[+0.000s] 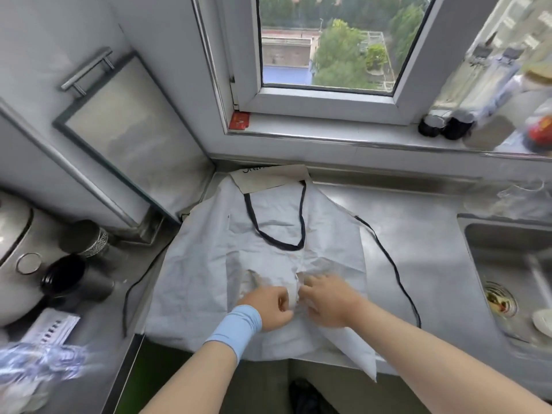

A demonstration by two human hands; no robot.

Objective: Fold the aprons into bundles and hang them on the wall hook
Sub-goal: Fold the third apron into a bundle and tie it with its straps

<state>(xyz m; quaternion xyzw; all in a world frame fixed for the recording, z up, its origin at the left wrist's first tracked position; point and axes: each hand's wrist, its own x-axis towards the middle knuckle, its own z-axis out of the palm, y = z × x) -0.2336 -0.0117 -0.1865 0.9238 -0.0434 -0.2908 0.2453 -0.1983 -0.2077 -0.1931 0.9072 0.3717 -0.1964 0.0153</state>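
While our left hand, a blue band on its wrist, curls its fingers and pinches a bunched fold of the white apron, our right hand lies just beside it with fingers bent onto the same crumpled cloth; blur keeps us from telling whether it grips. We see the apron spread flat on the steel counter, its hem hanging over the near edge and its dark neck loop lying on the bib. A dark tie cord trails right toward the sink. Beyond stands the window.
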